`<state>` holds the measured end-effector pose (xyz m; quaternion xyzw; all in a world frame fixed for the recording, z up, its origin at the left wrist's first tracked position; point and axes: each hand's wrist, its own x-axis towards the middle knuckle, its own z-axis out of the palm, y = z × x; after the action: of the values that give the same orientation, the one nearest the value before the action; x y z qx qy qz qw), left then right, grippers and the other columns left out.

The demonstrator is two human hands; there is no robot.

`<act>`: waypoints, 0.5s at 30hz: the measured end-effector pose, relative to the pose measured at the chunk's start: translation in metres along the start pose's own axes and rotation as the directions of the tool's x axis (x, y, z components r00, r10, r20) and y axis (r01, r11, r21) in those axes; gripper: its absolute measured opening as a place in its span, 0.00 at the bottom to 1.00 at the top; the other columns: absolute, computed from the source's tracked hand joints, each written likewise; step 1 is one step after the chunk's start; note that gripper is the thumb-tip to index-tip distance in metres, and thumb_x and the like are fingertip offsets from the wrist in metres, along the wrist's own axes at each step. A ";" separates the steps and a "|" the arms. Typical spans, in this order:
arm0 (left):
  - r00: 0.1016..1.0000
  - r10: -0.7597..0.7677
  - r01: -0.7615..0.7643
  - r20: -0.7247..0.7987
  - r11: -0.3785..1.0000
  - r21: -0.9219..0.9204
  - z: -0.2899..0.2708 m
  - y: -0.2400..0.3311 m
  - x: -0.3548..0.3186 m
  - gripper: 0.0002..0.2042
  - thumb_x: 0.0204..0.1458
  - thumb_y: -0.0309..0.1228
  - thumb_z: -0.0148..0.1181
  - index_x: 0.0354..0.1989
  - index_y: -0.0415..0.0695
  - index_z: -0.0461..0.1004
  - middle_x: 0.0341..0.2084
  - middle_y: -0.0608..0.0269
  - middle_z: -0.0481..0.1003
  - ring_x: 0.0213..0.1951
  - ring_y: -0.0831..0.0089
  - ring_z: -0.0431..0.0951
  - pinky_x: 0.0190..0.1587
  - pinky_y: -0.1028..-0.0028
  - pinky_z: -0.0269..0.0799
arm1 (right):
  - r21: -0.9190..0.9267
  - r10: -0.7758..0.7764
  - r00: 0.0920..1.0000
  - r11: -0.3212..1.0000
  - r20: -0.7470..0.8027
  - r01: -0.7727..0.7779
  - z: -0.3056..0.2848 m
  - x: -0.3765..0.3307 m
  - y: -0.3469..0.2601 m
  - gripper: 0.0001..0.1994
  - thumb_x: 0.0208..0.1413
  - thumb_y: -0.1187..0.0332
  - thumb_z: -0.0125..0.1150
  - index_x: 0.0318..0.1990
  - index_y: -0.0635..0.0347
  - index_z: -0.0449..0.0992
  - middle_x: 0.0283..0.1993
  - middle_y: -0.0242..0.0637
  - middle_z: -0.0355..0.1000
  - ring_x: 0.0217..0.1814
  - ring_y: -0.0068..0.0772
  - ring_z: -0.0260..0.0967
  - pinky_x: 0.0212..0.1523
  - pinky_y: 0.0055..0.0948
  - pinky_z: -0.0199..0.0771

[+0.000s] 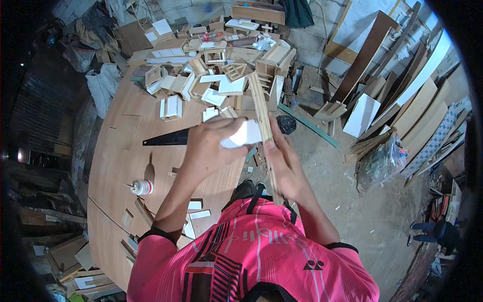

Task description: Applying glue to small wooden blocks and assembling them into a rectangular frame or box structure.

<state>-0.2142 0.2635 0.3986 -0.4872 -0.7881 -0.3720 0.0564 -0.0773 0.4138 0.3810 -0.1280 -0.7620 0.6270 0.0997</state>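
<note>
In front of my chest, my left hand is closed around a small white-faced board piece, its edge against a long, narrow wooden strip. My right hand grips that strip from the other side, fingers along it. The strip runs away from me, and its near end reaches my shirt. Left of my left hand, the dark tapered blade of a handsaw lies on the table; the rest of it is hidden behind my forearm. A white bottle with a thin nozzle lies near my left forearm.
The large wooden table is heaped at its far end with small wood-and-white box pieces. Offcuts lie by my left elbow. Boards lean along the right wall, beside a broom. Another person is far right.
</note>
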 end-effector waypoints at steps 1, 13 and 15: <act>0.998 0.054 -0.055 0.014 0.996 0.073 0.005 0.001 -0.002 0.25 0.34 0.33 0.74 0.45 0.39 0.79 0.37 0.56 0.81 0.37 0.59 0.81 0.41 0.67 0.77 | -0.044 -0.016 1.000 0.999 -0.018 0.016 -0.003 0.009 -0.001 0.31 0.67 0.55 0.44 0.74 0.54 0.48 0.58 0.60 0.65 0.54 0.49 0.60 0.65 0.40 0.53; 0.999 -0.012 0.009 0.049 0.998 0.063 0.005 0.015 0.015 0.25 0.35 0.33 0.74 0.47 0.41 0.78 0.34 0.58 0.80 0.37 0.61 0.80 0.38 0.66 0.76 | -0.225 -0.035 0.990 0.974 -0.135 0.003 -0.008 -0.009 -0.015 0.31 0.66 0.58 0.46 0.73 0.56 0.49 0.59 0.67 0.61 0.58 0.58 0.57 0.65 0.45 0.53; 1.000 0.016 -0.016 0.009 1.000 0.017 0.008 0.002 0.012 0.28 0.33 0.32 0.75 0.48 0.40 0.78 0.35 0.55 0.80 0.38 0.62 0.81 0.39 0.68 0.77 | -0.153 -0.032 0.993 0.988 -0.110 0.015 -0.009 -0.018 -0.018 0.31 0.66 0.58 0.46 0.73 0.56 0.50 0.59 0.64 0.62 0.59 0.57 0.57 0.66 0.46 0.53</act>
<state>-0.2161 0.2776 0.3996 -0.4947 -0.7875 -0.3626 0.0603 -0.0588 0.4130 0.4004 -0.1612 -0.8023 0.5576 0.1398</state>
